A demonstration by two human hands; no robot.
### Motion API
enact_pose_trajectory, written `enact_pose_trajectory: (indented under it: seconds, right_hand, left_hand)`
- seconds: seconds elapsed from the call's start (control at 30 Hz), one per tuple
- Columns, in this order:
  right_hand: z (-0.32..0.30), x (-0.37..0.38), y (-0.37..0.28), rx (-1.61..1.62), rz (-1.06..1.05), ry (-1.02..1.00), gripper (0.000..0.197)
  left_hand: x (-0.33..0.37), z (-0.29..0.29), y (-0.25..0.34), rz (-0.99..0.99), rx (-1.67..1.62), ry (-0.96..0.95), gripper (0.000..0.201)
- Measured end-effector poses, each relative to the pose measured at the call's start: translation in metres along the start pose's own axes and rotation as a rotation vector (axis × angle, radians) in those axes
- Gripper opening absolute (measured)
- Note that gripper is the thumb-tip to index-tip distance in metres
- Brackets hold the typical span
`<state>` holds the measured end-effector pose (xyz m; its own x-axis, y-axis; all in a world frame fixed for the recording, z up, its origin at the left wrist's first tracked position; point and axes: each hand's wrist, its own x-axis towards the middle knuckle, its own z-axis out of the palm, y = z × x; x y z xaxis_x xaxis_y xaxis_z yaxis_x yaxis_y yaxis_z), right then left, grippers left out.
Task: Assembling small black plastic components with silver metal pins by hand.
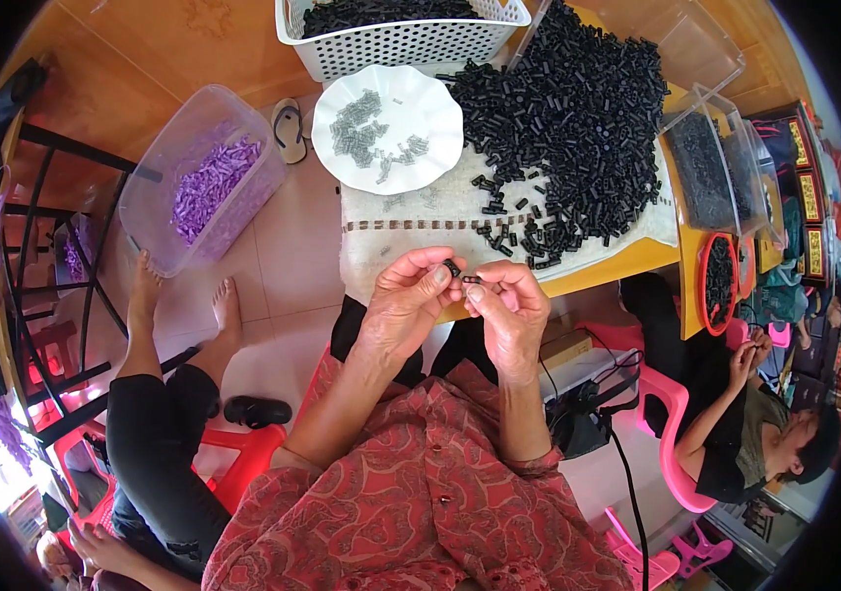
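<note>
Left hand: here's my left hand (pixel 406 307), thumb and forefinger pinching a short black cylindrical piece (pixel 452 267), up over the near edge of the table

Right hand: and facing it, my right hand (pixel 507 313), thumb and fingers pinching a small dark narrow part (pixel 472 280), its end right beside the black piece (whether the two touch, I cannot tell)

Cloth: just beyond my fingers lies a whitish cloth with a dashed brown stripe (pixel 371 251), spread over the yellow table (pixel 617 270)

Plate: on that cloth sits a round white plate with a wavy rim (pixel 430 108), small clear pieces (pixel 356 128) bunched on its left half, a few strewn to the right

Heap: to the right of the plate, a great spread of short black cylinders (pixel 583 118), loose ones straggling down the cloth towards my right hand

Basket: behind the plate, a white perforated plastic basket (pixel 406 45), more black pieces inside

Floor, left: a translucent plastic tub (pixel 150 192) with slim purple pieces (pixel 214 187) in it, a sandal (pixel 290 130) near its rim

Neighbour: over to my right, a seated person in a dark cap, both hands (pixel 747 362) held close together
</note>
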<state>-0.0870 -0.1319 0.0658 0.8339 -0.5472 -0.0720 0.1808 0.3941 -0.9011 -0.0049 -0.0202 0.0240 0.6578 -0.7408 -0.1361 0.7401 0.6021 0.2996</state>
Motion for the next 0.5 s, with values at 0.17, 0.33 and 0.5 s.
enact_pose_trajectory:
  seconds: [0.17,0.33,0.5]
  right_hand:
    - [0.0069,0.0002,0.0005,-0.004,-0.048,-0.002,0.017]
    - [0.0061,-0.0003,0.0042,-0.031,-0.083,0.008,0.016]
    - [0.0051,0.0,0.0084,-0.065,-0.113,0.019,0.016]
  left_hand:
    - [-0.001,0.0017,-0.0028,0.006,-0.031,0.035,0.025]
    - [-0.0016,0.0016,-0.0037,0.018,-0.038,0.037,0.026]
    - [-0.0015,0.0014,-0.005,0.028,-0.051,0.031,0.027]
